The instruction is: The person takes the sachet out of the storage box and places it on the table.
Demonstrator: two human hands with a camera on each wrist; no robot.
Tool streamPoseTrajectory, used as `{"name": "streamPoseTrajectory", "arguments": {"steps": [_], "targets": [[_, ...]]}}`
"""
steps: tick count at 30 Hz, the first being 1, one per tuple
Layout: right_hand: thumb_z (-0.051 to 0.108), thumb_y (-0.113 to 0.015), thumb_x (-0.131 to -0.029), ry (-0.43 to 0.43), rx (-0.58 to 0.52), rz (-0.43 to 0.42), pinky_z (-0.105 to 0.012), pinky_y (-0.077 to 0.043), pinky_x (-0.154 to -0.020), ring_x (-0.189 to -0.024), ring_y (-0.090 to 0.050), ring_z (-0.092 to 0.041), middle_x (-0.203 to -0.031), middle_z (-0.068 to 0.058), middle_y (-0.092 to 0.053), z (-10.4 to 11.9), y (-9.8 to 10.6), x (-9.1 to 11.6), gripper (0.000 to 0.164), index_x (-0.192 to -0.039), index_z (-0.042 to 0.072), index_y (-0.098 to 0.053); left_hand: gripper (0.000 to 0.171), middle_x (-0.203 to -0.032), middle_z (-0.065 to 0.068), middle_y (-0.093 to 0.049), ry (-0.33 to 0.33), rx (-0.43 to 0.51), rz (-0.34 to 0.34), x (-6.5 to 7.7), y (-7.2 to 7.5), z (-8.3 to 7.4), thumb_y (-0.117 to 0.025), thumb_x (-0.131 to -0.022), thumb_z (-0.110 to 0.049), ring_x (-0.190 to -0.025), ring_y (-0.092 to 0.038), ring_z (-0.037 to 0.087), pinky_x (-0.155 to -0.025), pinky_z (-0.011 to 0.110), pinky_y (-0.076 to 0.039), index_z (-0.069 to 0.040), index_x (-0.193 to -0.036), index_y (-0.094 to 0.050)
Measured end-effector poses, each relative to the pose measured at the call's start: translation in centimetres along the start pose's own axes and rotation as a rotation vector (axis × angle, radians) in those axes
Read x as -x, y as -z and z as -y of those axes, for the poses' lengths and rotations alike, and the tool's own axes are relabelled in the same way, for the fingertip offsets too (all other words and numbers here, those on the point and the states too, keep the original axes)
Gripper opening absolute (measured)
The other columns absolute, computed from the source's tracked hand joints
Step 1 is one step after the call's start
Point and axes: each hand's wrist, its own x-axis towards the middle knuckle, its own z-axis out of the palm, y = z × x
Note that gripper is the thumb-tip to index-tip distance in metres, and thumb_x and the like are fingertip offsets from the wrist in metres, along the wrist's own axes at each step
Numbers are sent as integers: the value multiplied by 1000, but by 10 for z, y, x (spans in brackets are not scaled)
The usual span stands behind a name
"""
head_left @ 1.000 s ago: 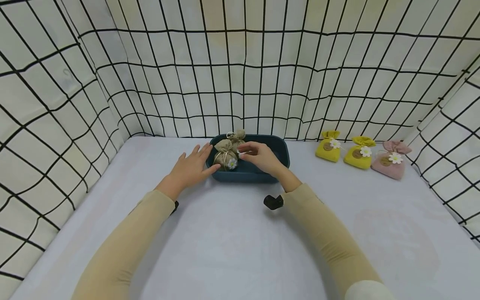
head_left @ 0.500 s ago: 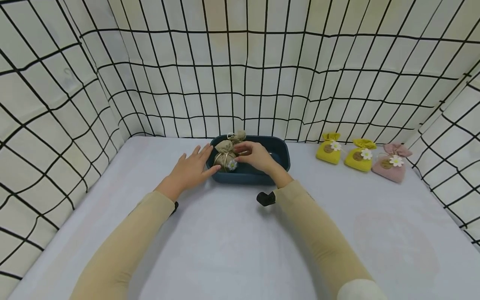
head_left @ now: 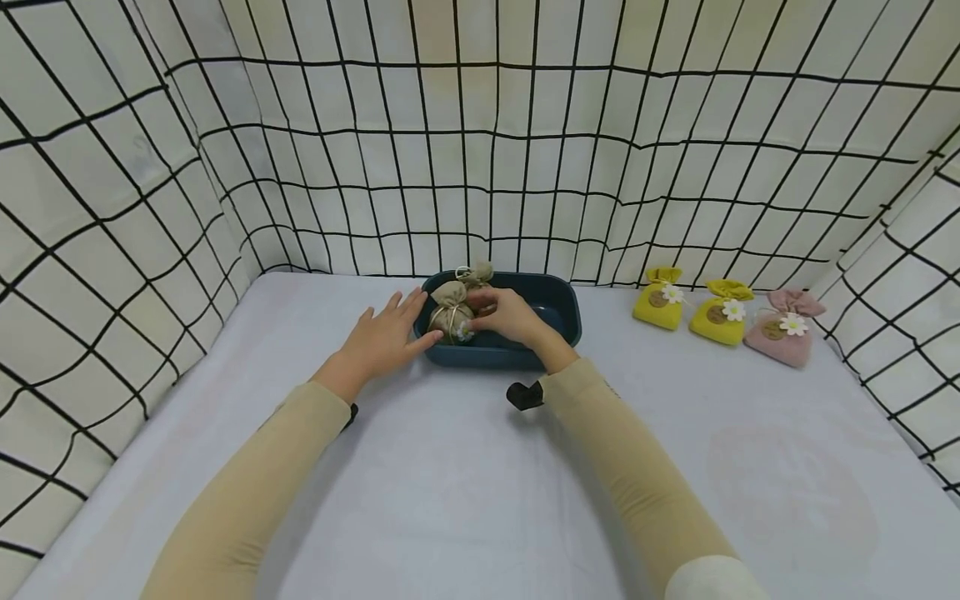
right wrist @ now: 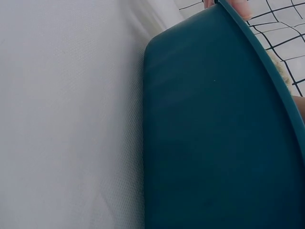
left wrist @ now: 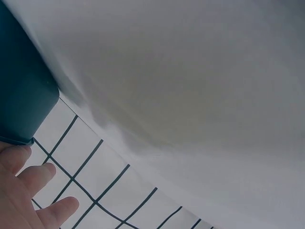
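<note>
Two beige drawstring pouches stand in the left part of a dark teal box [head_left: 487, 357]. The front pouch [head_left: 448, 315] has a white flower, now partly covered. The rear pouch [head_left: 480, 271] is largely hidden behind it and my right hand. With thumb and fingertips, my right hand [head_left: 513, 317] pinches the front pouch's right side at the flower. My left hand [head_left: 382, 337] has its fingers spread at the box's left end, thumb along the front corner. In the left wrist view, its fingertips [left wrist: 38, 179] show by the box rim.
Two yellow pouches [head_left: 657, 308] [head_left: 716, 323] and a pink pouch [head_left: 777, 337], each with a white flower, stand on the white tabletop [head_left: 450, 483] at the right. Black grid netting [head_left: 491, 133] over pale cloth encloses the back and sides.
My right hand has shifted left and slightly forward, from beside the rear pouch onto the front pouch's flower. My left hand has stayed at the box's end.
</note>
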Motion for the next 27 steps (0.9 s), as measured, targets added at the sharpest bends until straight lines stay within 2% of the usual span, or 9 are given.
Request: {"name": "streamPoseTrajectory", "arguments": {"steps": [9, 13, 18, 27], "targets": [[8, -77, -94, -28, 9, 41, -38, -51, -101, -126, -60, -34, -142, -20, -57, 2, 0, 1, 63, -150, -1, -50, 85, -171, 13, -12, 0, -13, 5, -2, -1, 0, -39, -106, -61, -154, -13, 40, -116, 71, -16, -4, -165, -14], [-1, -77, -91, -20, 4, 58, -37, -52, -100, -121, -63, -35, -139, -22, -58, 1, 1, 1, 62, -148, -3, -52, 85, -171, 12, -13, 1, -13, 1, 0, 1, -1, -40, -106, -60, -154, -14, 40, -116, 71, -17, -5, -165, -15], [-8, -75, -89, 2, 53, 86, -37, -53, -98, -116, -66, -36, -133, -26, -60, 0, 1, 1, 59, -144, -6, -54, 84, -170, 13, -14, 3, -13, 1, 0, 2, -1, -41, -106, -60, -154, -15, 40, -115, 71, -17, -4, -165, -16], [-8, -73, -91, -5, 86, 135, -42, -45, -109, -132, -55, -34, -144, -24, -56, 0, 0, -1, 66, -151, -2, -46, 85, -170, 12, -14, 4, -21, 2, 0, 0, 1, -40, -106, -60, -154, -15, 40, -116, 71, -18, -5, -165, -14]]}}
